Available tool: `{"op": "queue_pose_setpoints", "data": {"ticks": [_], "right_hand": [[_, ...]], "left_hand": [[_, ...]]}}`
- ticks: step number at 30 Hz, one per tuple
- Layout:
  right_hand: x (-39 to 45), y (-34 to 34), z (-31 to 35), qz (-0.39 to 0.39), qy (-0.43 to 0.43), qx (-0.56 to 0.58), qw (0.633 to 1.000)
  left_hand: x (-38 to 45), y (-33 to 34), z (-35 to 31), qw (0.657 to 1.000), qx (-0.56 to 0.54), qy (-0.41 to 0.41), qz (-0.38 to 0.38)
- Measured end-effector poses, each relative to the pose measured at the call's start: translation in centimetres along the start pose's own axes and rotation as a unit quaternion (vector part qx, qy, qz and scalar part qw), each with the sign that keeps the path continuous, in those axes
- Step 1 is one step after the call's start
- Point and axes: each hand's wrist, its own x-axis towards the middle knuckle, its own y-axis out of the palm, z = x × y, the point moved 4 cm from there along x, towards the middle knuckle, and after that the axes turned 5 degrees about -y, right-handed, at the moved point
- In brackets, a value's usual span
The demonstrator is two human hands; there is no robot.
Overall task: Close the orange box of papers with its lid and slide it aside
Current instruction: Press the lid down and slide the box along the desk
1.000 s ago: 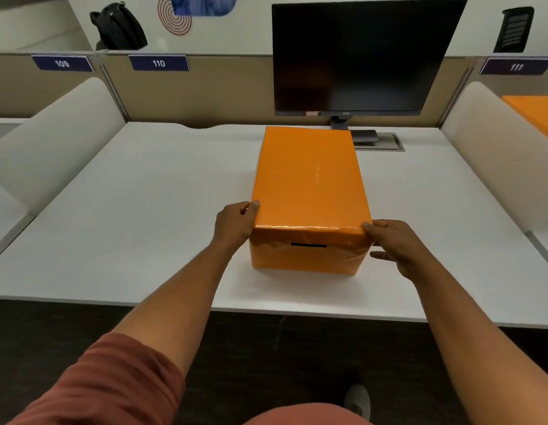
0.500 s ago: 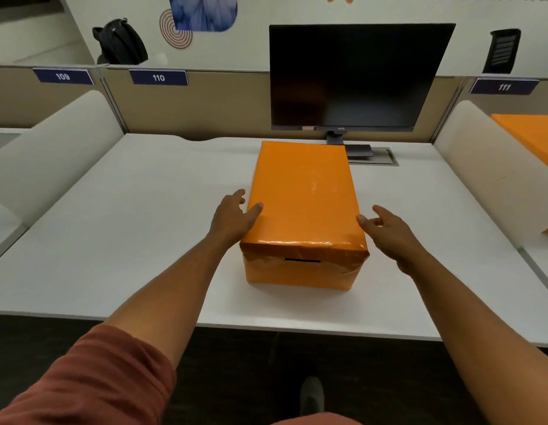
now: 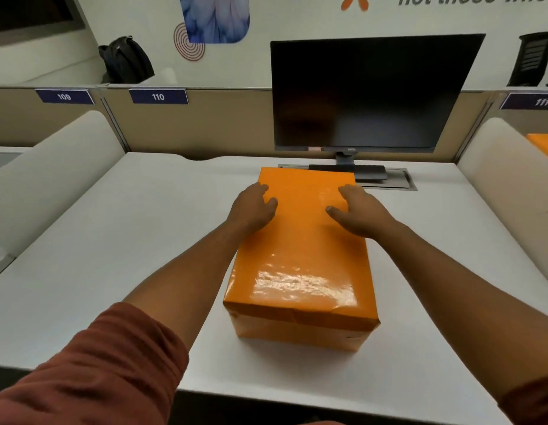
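Observation:
The orange box (image 3: pixel 300 325) stands lengthwise in the middle of the white desk (image 3: pixel 113 240), with its glossy orange lid (image 3: pixel 303 265) sitting flat over it. My left hand (image 3: pixel 251 208) lies palm down on the far left part of the lid, fingers spread. On the far right part of the lid rests my right hand (image 3: pixel 360 211), also flat with fingers apart. Neither hand grips anything. The papers inside are hidden.
A dark monitor (image 3: pixel 371 93) on its stand rises just behind the box, beside a cable hatch (image 3: pixel 401 179). Cream side dividers (image 3: pixel 48 167) flank the desk on both sides. Another orange object (image 3: pixel 544 147) shows at the right edge.
Both hands left the near corners of the lid and moved forward onto its far top surface. The view tilted up and came closer to the box.

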Motion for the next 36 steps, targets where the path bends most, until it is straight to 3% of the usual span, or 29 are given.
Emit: {"op": "queue_pose_setpoints", "data": {"ticks": [3,6,15,20,23,26,31,34,36], "right_hand": [[2.9,0.2,-0.4,0.047,-0.004,-0.055,0.997],[4.7,0.8,-1.0,0.065,-0.016,-0.030,0.997],[5.2,1.9,-2.8,0.008,-0.052,-0.007,0.999],[5.9,1.9,-2.5,0.052,-0.050,-0.063,0.995],[5.9,1.3,-2.2,0.091,-0.042,-0.070,0.992],[4.7,1.4,-2.3,0.089,-0.033,0.000,0.995],[-0.6,2.9,-3.4,-0.059,0.005,0.134,0.989],[-3.9,3.6,-4.4,-0.132,0.076,0.242,0.958],[-5.6,4.3,-5.1,-0.132,0.155,0.337,0.919]], "left_hand": [[1.6,0.1,-0.7,1.000,-0.002,0.005,-0.023],[2.9,0.4,-0.9,1.000,0.014,0.007,-0.019],[4.2,2.1,0.5,0.993,0.116,0.034,0.017],[4.9,1.4,0.0,0.976,0.196,0.023,0.096],[4.8,1.4,-0.3,0.974,0.182,0.009,0.133],[3.6,1.5,0.2,0.987,0.119,0.008,0.107],[0.5,0.5,3.6,0.999,-0.019,-0.037,0.014],[-1.3,0.0,6.1,0.993,-0.067,-0.086,0.034],[-2.7,0.2,7.4,0.981,-0.121,-0.122,0.094]]}}
